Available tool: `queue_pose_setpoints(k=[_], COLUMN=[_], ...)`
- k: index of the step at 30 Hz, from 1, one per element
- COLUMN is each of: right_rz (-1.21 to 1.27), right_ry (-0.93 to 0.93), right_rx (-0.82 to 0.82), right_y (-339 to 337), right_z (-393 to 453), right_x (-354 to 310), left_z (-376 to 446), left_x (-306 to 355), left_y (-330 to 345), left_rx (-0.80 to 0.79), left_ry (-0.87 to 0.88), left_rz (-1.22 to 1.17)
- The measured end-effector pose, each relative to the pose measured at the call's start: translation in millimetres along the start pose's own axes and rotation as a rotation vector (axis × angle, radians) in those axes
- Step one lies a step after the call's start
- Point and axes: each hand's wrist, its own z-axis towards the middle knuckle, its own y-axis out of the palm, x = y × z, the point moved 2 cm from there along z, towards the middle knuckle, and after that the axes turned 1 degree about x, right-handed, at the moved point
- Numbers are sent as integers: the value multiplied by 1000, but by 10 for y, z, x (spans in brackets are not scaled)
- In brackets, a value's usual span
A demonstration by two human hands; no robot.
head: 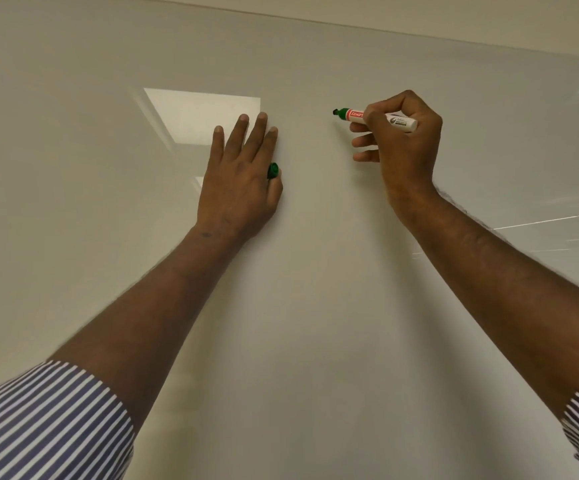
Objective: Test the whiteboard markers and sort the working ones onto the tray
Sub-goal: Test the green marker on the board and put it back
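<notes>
**Green marker poised at a bare whiteboard, test stroke not yet visible**

Green-tipped, white-barrelled marker [374, 117] sits uncapped in the right hand [402, 143], pinched between thumb and first fingers in a writing grasp. Its dark nib points away from the grip toward the left, at or just off the board; whether it touches cannot be told. The remaining fingers curl loosely beneath the barrel.

Well to the left of that grip, the left hand [239, 174] lies flat against the whiteboard [315, 306], four fingers straight and spread upward. A green cap [273, 170] is tucked at the thumb side of this hand, seemingly held by the thumb against the forefinger.

Around both hands the glossy surface shows no ink at all, only the reflection of a ceiling light [205, 114] above and left of the left hand, and a small bright spot far right. Striped sleeves [49, 427] are rolled back at the bottom corners.

By this view, the marker is opened and ready but untested. No tray or other markers are in view, so how many are already sorted cannot be told. Left to do, at least: draw a stroke, judge it, recap, and place this marker.
</notes>
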Motion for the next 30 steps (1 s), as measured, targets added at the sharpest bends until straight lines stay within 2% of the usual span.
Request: queue_pose_setpoints(k=[7, 12, 17, 21, 25, 30], right_rz=[-39, -77, -86, -88, -54, -75], right_ry=[-50, -105, -114, -127, -95, -78], right_rx=[14, -34, 37, -42, -11, -111], right_y=[79, 68, -51, -123, -232, -314], right_z=[-6, -193, -415, -680, -886, -1265], right_x=[90, 162, 227, 298, 325, 391], left_z=[-3, -4, -4, -11, -12, -17], left_x=[0, 0, 9, 5, -1, 5], left_y=[20, 9, -5, 8, 12, 16], left_rx=[-5, 4, 2, -4, 0, -9], left_ry=[-9, -10, -13, -14, -13, -7], left_rz=[7, 5, -11, -10, -6, 1])
